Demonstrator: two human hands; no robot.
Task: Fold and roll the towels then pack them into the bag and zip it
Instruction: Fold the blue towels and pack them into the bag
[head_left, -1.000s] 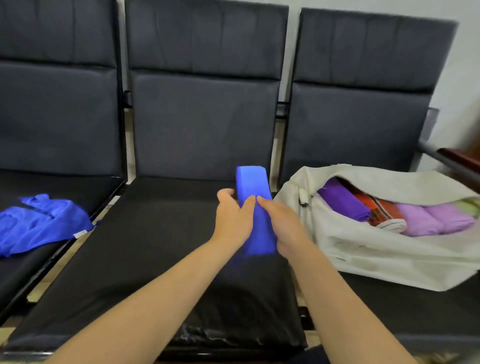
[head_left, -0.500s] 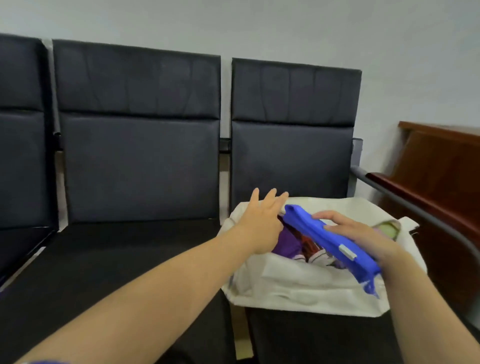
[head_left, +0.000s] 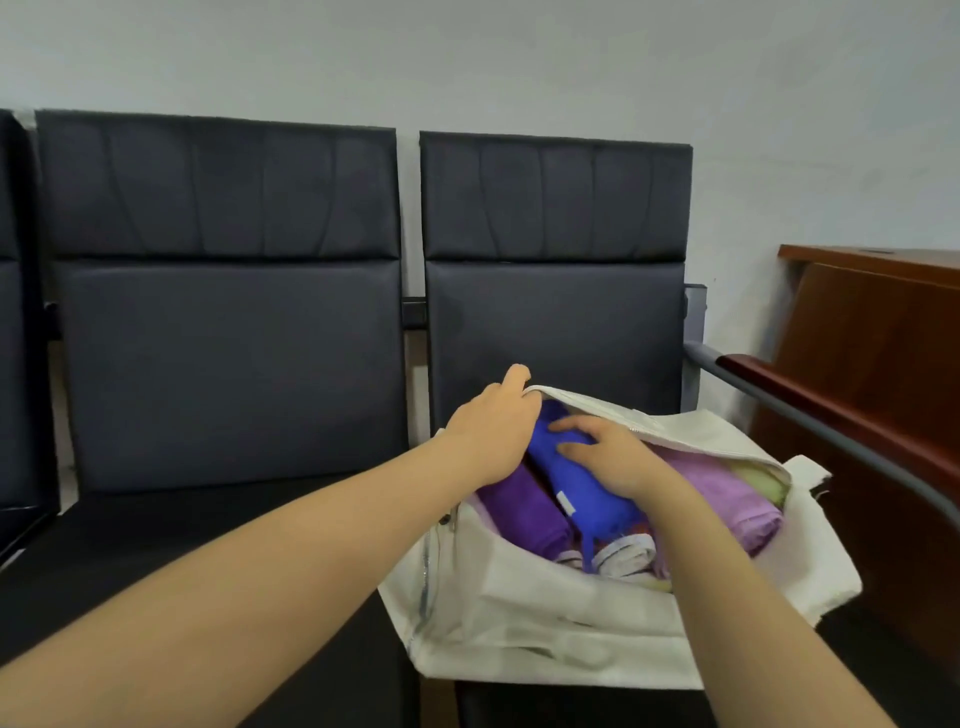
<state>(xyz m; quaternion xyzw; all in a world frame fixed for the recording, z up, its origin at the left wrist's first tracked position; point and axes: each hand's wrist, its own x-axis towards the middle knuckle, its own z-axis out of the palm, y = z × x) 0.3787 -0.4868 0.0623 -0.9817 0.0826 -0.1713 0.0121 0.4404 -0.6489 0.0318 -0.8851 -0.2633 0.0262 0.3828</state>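
Head view: the left grip (head_left: 488, 436) clasps the raised far rim of the off-white canvas bag (head_left: 545, 613), fingers curled over its edge. Just right of it, inside the bag, lies the royal-blue rolled terry towel (head_left: 597, 499). Its long axis runs from under that rim toward the person, the near end angled right. The right grip (head_left: 608, 457) is released, fingers laid flat and pressing on the roll. Below this grip a small white label (head_left: 566, 503) sits on the roll, its writing unreadable. A dark purple rolled towel (head_left: 524, 514) lies left of the right grip and a lilac rolled towel (head_left: 727, 493) lies to its right.
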